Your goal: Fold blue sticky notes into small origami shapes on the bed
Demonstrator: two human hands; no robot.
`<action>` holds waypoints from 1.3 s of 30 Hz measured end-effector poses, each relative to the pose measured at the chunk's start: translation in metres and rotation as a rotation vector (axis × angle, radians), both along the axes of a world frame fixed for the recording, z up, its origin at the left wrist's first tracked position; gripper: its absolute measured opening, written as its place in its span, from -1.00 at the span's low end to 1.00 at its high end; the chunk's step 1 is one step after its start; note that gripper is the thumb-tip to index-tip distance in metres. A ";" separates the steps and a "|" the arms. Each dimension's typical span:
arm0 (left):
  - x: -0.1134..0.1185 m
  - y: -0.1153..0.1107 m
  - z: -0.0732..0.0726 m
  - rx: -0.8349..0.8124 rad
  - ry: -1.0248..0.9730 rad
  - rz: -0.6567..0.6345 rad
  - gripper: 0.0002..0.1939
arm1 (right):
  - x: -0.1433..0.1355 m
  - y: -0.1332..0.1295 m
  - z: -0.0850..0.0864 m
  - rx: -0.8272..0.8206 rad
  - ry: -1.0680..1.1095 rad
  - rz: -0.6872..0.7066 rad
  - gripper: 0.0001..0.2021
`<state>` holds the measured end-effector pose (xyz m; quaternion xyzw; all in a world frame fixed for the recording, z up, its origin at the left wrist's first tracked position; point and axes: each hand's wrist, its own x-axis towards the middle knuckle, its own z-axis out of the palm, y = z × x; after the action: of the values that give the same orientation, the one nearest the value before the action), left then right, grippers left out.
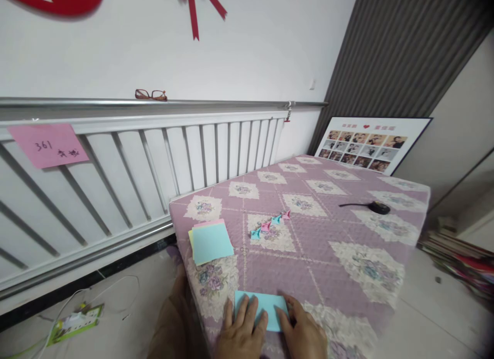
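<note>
A light-blue paper, rectangular and apparently folded, lies on the cloth near the table's front edge. My left hand rests on its left part, fingers spread flat on the sheet. At the paper's right end is my right hand, its thumb on top and its forefinger curled at the edge, gripping the sheet. A stack of square paper, blue on top with pink and yellow edges showing, sits to the left. Several small folded paper pieces, such as a blue one and a pink one, form a slanting row beyond my hands.
The table wears a purple floral cloth. A black long-handled object lies on its right side. Behind stand a white radiator with a pink note, glasses on a pipe, and a photo board. A power strip is on the floor.
</note>
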<state>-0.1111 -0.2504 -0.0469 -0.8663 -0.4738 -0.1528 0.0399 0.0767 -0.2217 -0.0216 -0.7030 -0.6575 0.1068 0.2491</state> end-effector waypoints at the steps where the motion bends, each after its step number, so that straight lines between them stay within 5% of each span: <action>1: 0.000 0.000 0.001 -0.035 -0.004 -0.004 -0.33 | 0.000 0.000 0.000 -0.006 -0.001 -0.005 -0.58; 8: 0.001 0.000 0.007 -0.171 -0.015 0.006 -0.32 | -0.003 0.001 0.004 0.018 -0.005 -0.022 -0.59; 18: -0.012 0.004 -0.003 -0.090 -0.016 -0.092 -0.23 | -0.007 -0.002 0.008 0.067 -0.003 -0.047 -0.62; 25: 0.009 -0.005 -0.006 -0.083 -0.081 0.136 -0.38 | -0.009 -0.003 0.011 0.012 -0.019 -0.044 -0.63; 39: 0.011 -0.007 0.000 -0.095 -0.088 0.116 -0.33 | -0.008 -0.003 0.005 0.023 -0.022 -0.031 -0.65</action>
<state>-0.0997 -0.2570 -0.0470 -0.8309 -0.5310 -0.1658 -0.0133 0.0685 -0.2251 -0.0163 -0.7114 -0.6504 0.0877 0.2513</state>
